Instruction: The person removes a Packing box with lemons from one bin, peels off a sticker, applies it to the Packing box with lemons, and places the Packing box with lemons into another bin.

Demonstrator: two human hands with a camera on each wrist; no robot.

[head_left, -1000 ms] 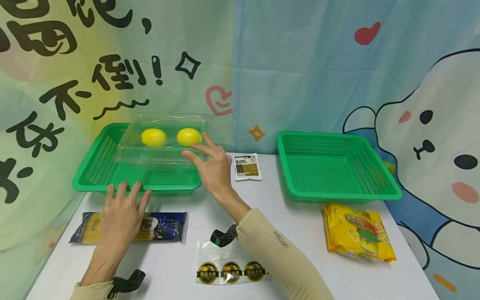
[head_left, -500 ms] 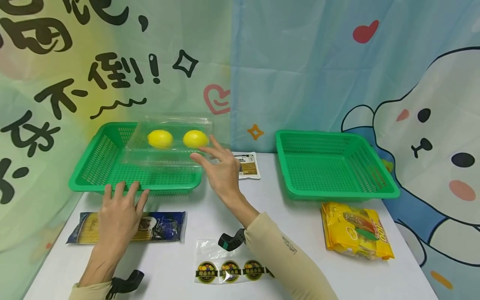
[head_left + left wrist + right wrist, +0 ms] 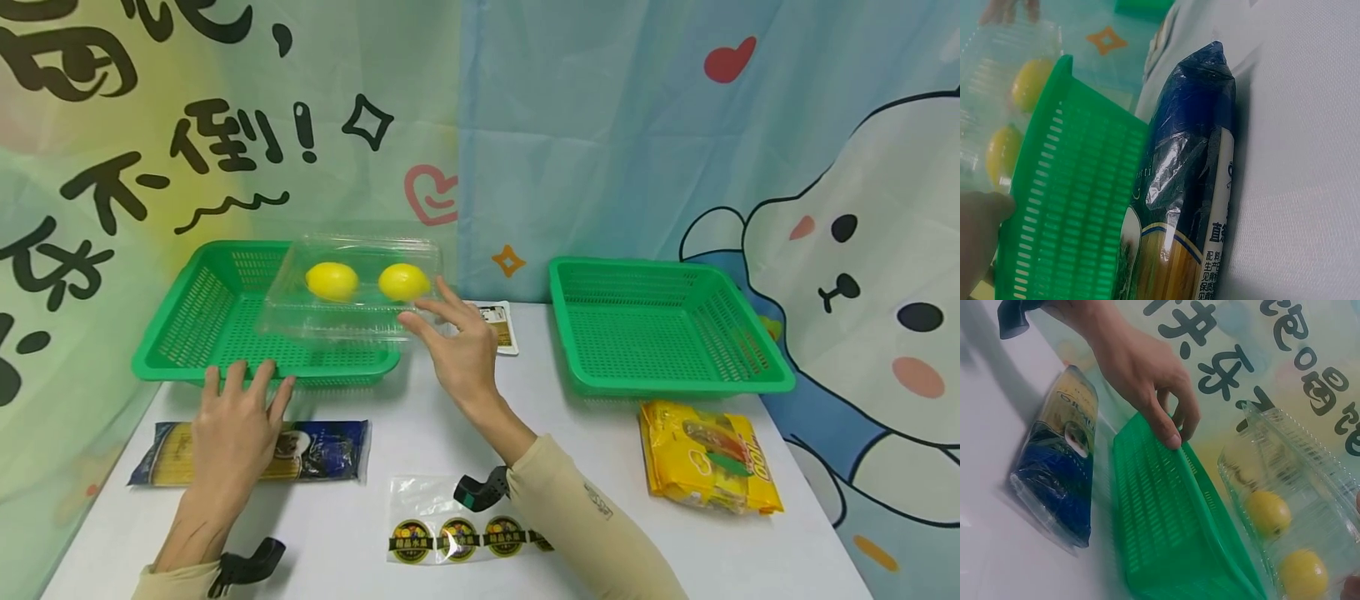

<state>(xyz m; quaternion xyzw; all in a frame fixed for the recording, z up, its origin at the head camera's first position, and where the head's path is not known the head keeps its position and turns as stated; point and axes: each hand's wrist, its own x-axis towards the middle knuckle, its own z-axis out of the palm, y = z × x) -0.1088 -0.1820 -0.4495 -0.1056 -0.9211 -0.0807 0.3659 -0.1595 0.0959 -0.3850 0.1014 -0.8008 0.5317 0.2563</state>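
A clear plastic clamshell box with two lemons inside is held above the left green basket. My right hand pinches the box at its right front corner, thumb toward the front. My left hand grips the basket's front rim; in the right wrist view, the thumb of that left hand lies outside the rim and its fingers go over to the inside. Beneath the left forearm a packet of spaghetti lies on the table, close to the basket wall in the left wrist view.
A second green basket stands at the right. In front of it lies a yellow snack bag. A small white sachet sits between the baskets, partly behind my right hand. A sheet of round stickers lies near the front.
My right hand has carried the box with the lemons to the right and slightly toward me, now covering part of the sachet. My left hand has stayed on the basket rim.
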